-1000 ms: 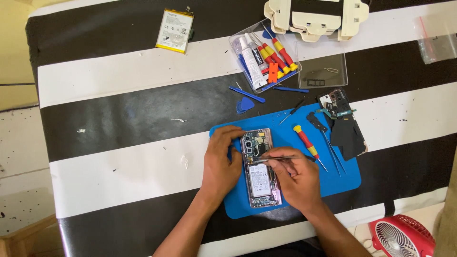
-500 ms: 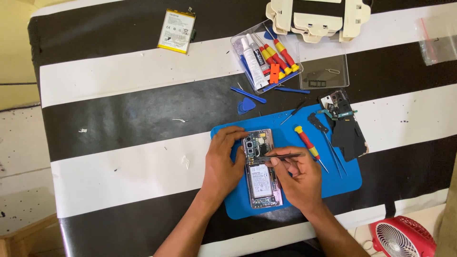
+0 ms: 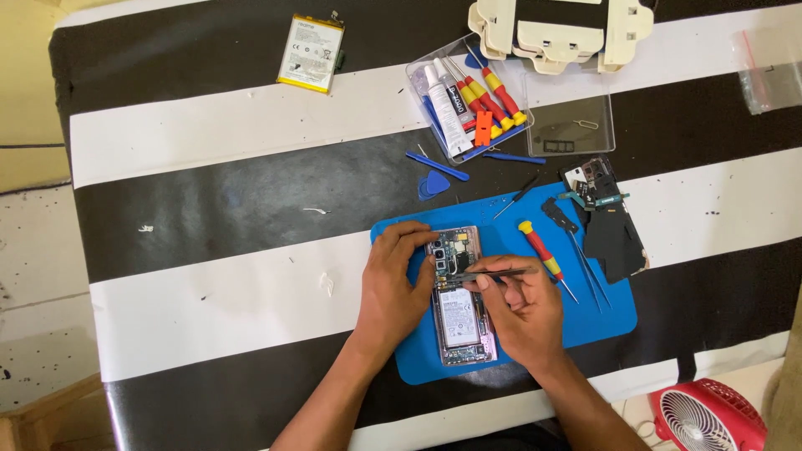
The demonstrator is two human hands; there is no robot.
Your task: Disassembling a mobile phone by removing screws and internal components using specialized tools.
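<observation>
Seen from above: an opened phone (image 3: pixel 461 296), back cover off and circuit board and battery exposed, lying lengthwise on a blue work mat (image 3: pixel 601 309) near the front edge of a bench (image 3: pixel 234 209) draped in broad black and white stripes. Left hand (image 3: pixel 393 288) curled against the phone's left edge, fingertips hooked over its far corner, steadying it. Right hand (image 3: pixel 522 313) pinched around slim metal tweezers (image 3: pixel 493 273), tips aimed left at the board just below the camera cluster (whether anything sits between the tips, too small to tell).

On the mat just right of the hands, a red-and-yellow screwdriver (image 3: pixel 541 253), a second pair of tweezers (image 3: pixel 591 271) beside it, and farther right a black back cover (image 3: pixel 616 242) with small removed parts (image 3: pixel 589 184) at its far end. Beyond the mat, a blue pry pick (image 3: pixel 432 185) and a blue spudger (image 3: pixel 437 166). Farther off, a clear plastic tray (image 3: pixel 468 96) of screwdrivers and a glue tube, a loose battery (image 3: pixel 310 52) at far left, a cream plastic holder (image 3: pixel 560 29) at the far edge. Near right corner, part of a red fan (image 3: pixel 710 418).
</observation>
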